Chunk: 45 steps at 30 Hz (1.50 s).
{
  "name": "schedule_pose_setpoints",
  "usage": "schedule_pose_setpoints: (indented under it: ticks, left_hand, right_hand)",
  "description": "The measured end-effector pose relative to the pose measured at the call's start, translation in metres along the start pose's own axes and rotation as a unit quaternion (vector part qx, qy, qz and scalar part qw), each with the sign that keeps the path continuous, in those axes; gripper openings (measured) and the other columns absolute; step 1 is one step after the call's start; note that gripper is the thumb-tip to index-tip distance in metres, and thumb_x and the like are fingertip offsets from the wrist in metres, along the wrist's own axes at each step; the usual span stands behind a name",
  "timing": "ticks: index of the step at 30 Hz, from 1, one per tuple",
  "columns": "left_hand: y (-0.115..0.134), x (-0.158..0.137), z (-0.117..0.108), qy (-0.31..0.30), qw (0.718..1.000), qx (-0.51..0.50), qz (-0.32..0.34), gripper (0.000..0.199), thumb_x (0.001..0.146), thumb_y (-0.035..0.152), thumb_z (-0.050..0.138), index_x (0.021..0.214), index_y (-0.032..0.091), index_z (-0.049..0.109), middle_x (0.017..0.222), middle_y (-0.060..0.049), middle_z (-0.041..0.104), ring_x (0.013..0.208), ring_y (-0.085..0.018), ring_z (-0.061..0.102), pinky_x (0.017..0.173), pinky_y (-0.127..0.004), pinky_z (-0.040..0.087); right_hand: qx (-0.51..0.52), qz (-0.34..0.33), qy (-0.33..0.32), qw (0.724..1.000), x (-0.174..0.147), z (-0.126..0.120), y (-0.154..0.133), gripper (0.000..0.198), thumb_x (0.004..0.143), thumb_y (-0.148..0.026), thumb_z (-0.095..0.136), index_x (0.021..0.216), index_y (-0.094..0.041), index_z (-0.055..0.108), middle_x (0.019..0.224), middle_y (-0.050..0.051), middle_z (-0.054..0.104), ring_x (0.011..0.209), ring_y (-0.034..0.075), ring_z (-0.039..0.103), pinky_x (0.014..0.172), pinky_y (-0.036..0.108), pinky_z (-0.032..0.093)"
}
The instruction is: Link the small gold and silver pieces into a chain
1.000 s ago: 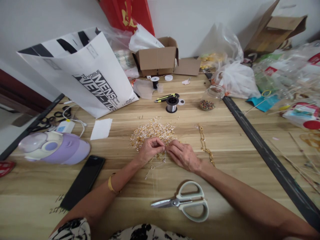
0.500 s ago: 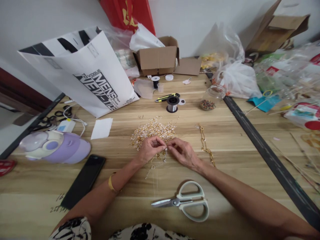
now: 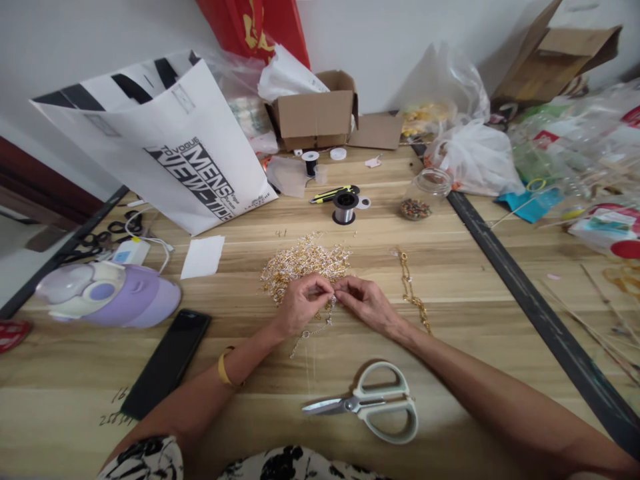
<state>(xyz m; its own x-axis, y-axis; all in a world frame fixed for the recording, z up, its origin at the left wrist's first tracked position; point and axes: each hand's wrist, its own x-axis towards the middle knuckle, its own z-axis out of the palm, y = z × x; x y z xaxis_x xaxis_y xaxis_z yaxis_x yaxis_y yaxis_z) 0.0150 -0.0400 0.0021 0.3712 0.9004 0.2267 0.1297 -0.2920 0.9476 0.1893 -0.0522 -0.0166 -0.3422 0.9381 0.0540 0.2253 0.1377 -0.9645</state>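
Fingertip to fingertip, my left hand point(image 3: 304, 303) and my right hand point(image 3: 369, 305) meet over the table, both pinched closed. A thin silver chain point(image 3: 314, 332) hangs from the pinch and trails onto the wood; the exact spot between the fingertips is too small to make out. Just beyond my left hand lies a heap of gold and silver jewelry bits point(image 3: 306, 259). To the right of my right hand a gold chain point(image 3: 407, 280) is stretched out. Scissors with pale handles point(image 3: 367, 403) lie nearer to me, blades pointing left.
Behind the heap stand a wire spool point(image 3: 345, 208) and a jar of beads point(image 3: 417, 207). On the left are a black phone point(image 3: 167, 363), a purple-and-cream bottle point(image 3: 120, 293) and a large white bag point(image 3: 165, 147). Plastic bags point(image 3: 475, 160) crowd the right, beyond a dark strip point(image 3: 525, 300).
Both hands stay pinched together in nearly the same place. My right hand's fingers have shifted very slightly; the chain still hangs below.
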Motion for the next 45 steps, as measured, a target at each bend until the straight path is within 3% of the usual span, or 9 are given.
schedule_pose_setpoints:
  ticks: [7, 19, 27, 34, 45]
  left_hand:
    - [0.002, 0.000, 0.000, 0.005, 0.994, 0.091, 0.052, 0.009, 0.076, 0.011, 0.059, 0.069, 0.016, 0.061, 0.074, -0.004, 0.063, 0.072, -0.014, 0.059, 0.067, -0.025, 0.048]
    - [0.002, -0.001, 0.001, 0.013, 0.992, 0.105, 0.065, 0.009, 0.077, 0.013, 0.059, 0.070, 0.017, 0.062, 0.074, -0.004, 0.063, 0.074, -0.015, 0.060, 0.069, -0.026, 0.049]
    - [-0.002, -0.003, -0.001, 0.039, 0.997, 0.070, -0.012, 0.004, 0.074, 0.019, 0.066, 0.075, 0.016, 0.064, 0.074, -0.003, 0.066, 0.069, -0.013, 0.062, 0.068, -0.024, 0.052]
    - [0.000, 0.000, -0.005, 0.081, 0.989, 0.123, 0.007, 0.005, 0.074, 0.019, 0.067, 0.071, 0.017, 0.064, 0.070, -0.002, 0.067, 0.067, -0.013, 0.062, 0.068, -0.025, 0.050]
    - [-0.002, 0.008, -0.013, 0.065, 0.994, -0.020, -0.089, 0.021, 0.064, 0.027, 0.076, 0.067, 0.014, 0.060, 0.062, 0.000, 0.063, 0.057, -0.010, 0.058, 0.056, -0.021, 0.048]
  right_hand:
    - [0.005, -0.002, -0.010, 1.000, 0.000, -0.001, -0.002, 0.017, 0.084, -0.028, 0.053, 0.086, -0.013, 0.062, 0.066, -0.001, 0.054, 0.058, 0.010, 0.044, 0.055, 0.022, 0.035]
    - [-0.009, -0.010, -0.006, 1.000, 0.000, 0.000, 0.000, 0.016, 0.085, -0.027, 0.052, 0.079, -0.014, 0.059, 0.062, -0.002, 0.050, 0.057, 0.010, 0.042, 0.053, 0.021, 0.033]
    - [-0.026, -0.015, -0.002, 1.000, -0.002, -0.001, -0.004, 0.015, 0.085, -0.028, 0.051, 0.081, -0.015, 0.058, 0.061, -0.003, 0.049, 0.054, 0.009, 0.040, 0.050, 0.020, 0.031]
    - [-0.076, -0.027, -0.004, 0.997, -0.003, -0.002, -0.007, 0.005, 0.079, -0.017, 0.050, 0.076, -0.016, 0.054, 0.061, -0.004, 0.049, 0.053, 0.008, 0.041, 0.050, 0.019, 0.030]
    - [-0.195, -0.043, 0.014, 0.980, -0.002, -0.006, -0.009, 0.007, 0.073, -0.013, 0.048, 0.068, -0.017, 0.048, 0.056, -0.005, 0.045, 0.050, 0.008, 0.037, 0.051, 0.020, 0.028]
